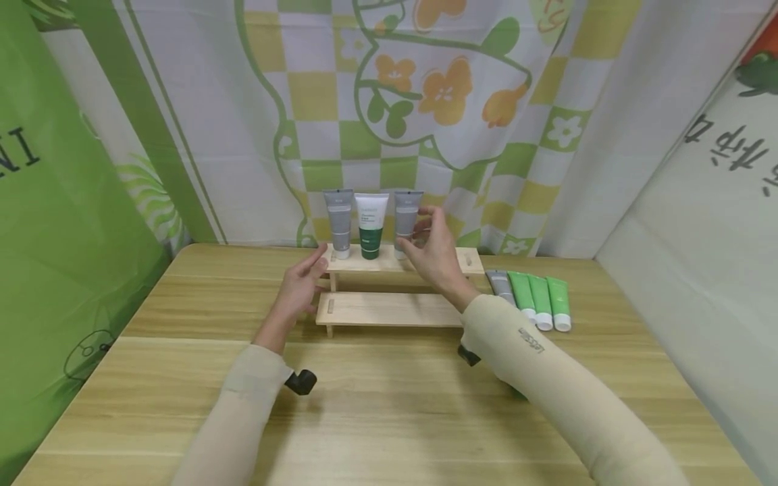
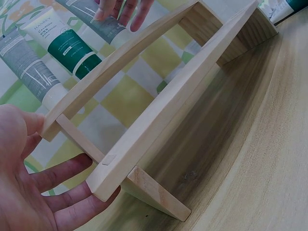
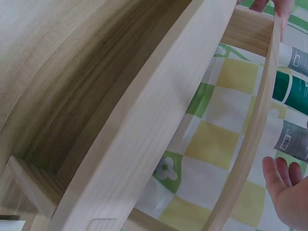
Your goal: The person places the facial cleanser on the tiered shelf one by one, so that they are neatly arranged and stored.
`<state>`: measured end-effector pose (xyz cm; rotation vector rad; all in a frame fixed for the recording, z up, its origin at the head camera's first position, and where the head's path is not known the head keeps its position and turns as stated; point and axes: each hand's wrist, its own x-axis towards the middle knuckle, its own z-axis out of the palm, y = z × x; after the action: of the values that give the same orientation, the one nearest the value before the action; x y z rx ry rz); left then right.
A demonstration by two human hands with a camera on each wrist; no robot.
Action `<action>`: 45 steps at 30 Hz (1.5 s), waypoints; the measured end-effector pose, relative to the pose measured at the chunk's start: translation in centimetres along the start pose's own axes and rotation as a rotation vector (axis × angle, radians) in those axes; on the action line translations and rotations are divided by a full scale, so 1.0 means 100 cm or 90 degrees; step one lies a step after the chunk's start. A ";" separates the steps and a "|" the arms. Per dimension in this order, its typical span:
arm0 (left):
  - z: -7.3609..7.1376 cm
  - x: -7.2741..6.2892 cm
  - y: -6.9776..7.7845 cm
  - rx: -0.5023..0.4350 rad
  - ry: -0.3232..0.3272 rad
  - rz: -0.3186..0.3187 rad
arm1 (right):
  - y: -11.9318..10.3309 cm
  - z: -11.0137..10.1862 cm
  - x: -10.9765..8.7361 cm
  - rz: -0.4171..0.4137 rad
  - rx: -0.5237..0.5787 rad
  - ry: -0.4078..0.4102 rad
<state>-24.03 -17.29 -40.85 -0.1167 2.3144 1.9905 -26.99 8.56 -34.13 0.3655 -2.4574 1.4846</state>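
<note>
A two-tier wooden rack (image 1: 389,309) stands on the table. On its upper tier, a grey tube (image 1: 340,223), a white and dark green tube (image 1: 371,226) and a second grey tube (image 1: 406,219) stand upright on their caps, left to right. My right hand (image 1: 434,251) pinches the rightmost grey tube from its right side, thumb in front. The left hand (image 1: 299,287) holds the rack's left end. Seen from the left wrist, its thumb (image 2: 32,122) lies at the upper board's corner and the other fingers reach behind the lower board's end.
Right of the rack, a grey tube (image 1: 501,286) and several light green tubes (image 1: 541,300) lie in a row, partly behind the right sleeve. A dark green item (image 1: 516,390) peeks out under that sleeve. A patterned curtain (image 1: 316,101) hangs directly behind the table (image 1: 377,418).
</note>
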 end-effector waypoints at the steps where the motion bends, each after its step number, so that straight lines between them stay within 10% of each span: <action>1: 0.000 0.000 0.000 -0.001 0.001 -0.002 | 0.000 -0.001 -0.001 0.004 0.000 -0.006; 45: -0.001 0.001 0.001 0.019 -0.010 -0.008 | 0.048 -0.131 -0.086 0.169 0.042 -0.126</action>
<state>-24.11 -17.37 -40.80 -0.1136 2.3267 1.9436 -19.52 23.08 -35.04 0.2135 -2.7044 1.7107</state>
